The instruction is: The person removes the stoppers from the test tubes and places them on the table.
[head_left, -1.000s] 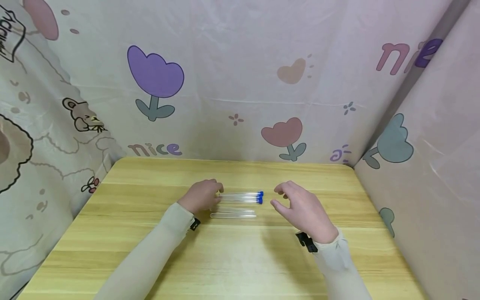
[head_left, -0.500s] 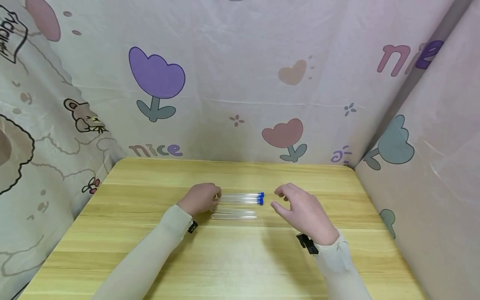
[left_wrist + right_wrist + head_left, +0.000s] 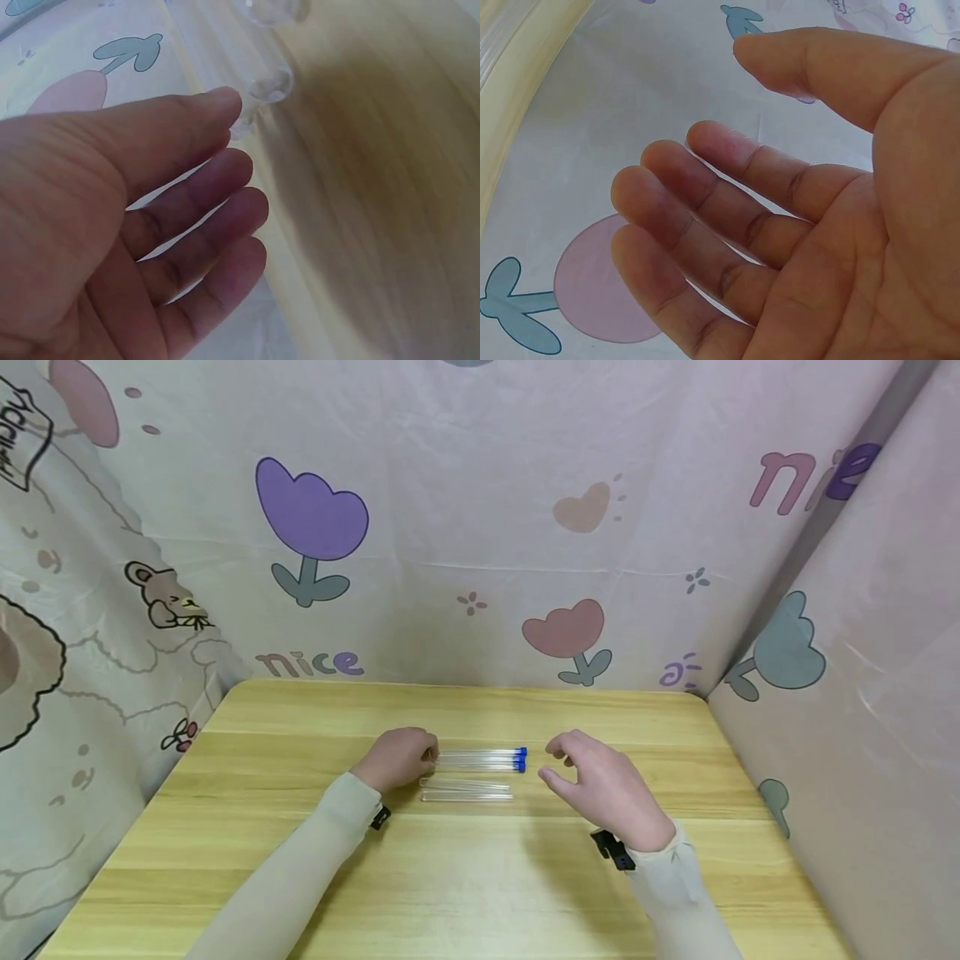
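Several clear test tubes with blue caps point(image 3: 520, 761) lie side by side on the wooden table, caps to the right. Nearer the person lie uncapped test tubes point(image 3: 465, 796), rounded ends to the left. My left hand point(image 3: 396, 757) is at the capped tubes' left ends. In the left wrist view its thumb lies beside a rounded tube end point(image 3: 271, 82), hiding the index finger, while the other fingers are loosely bent; I cannot tell whether it pinches a tube. My right hand point(image 3: 603, 785) hovers right of the caps, fingers apart and lightly bent, holding nothing.
The pale wooden table point(image 3: 450, 893) is enclosed at the back and both sides by a patterned curtain point(image 3: 435, 510). Each wrist wears a black mount, such as the right one point(image 3: 613, 850) by the sleeve.
My left hand has drawn slightly left and toward the person, its raised forefinger now lower and more curled at the tube ends. Right hand and tubes look unmoved.
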The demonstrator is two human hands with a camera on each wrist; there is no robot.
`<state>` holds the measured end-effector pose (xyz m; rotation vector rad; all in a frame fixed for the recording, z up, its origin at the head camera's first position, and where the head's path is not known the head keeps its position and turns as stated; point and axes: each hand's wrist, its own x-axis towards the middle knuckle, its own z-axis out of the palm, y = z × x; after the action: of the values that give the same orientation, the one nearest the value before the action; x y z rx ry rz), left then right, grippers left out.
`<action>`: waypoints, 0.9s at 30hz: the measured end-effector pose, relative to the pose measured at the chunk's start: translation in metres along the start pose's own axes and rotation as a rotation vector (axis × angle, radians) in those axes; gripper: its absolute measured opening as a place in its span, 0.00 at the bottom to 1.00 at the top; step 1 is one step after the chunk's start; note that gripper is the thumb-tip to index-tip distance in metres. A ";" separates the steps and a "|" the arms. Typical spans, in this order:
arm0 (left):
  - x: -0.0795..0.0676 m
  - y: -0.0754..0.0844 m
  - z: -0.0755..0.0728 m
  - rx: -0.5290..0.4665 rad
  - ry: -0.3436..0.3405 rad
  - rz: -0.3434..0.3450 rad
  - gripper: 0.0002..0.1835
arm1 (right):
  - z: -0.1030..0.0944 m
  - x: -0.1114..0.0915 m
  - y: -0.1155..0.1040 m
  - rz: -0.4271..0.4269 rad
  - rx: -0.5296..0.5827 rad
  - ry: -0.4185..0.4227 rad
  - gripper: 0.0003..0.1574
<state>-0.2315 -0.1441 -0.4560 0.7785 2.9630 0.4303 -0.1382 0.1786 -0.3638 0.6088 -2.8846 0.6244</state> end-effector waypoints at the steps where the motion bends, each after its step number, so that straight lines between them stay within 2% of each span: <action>1: 0.000 0.000 0.001 -0.005 -0.001 -0.006 0.02 | 0.000 0.000 0.000 -0.001 0.000 -0.001 0.18; 7: 0.000 -0.003 0.005 -0.009 -0.012 -0.026 0.04 | 0.000 0.001 0.000 -0.007 0.001 -0.001 0.17; 16: 0.000 -0.004 0.008 -0.043 -0.009 -0.017 0.04 | 0.001 0.003 -0.001 -0.020 -0.003 -0.004 0.16; 19: 0.000 -0.005 0.008 -0.059 -0.007 0.006 0.05 | 0.002 0.002 0.000 -0.020 0.001 -0.011 0.16; 23: -0.002 -0.007 0.006 -0.100 0.021 0.049 0.03 | 0.003 0.002 0.000 -0.020 0.009 -0.014 0.16; 27: -0.004 -0.008 -0.001 -0.161 0.077 0.044 0.03 | 0.004 0.002 0.002 -0.008 0.014 -0.006 0.17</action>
<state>-0.2321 -0.1533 -0.4573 0.8273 2.9382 0.7065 -0.1407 0.1786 -0.3675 0.6250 -2.8838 0.6430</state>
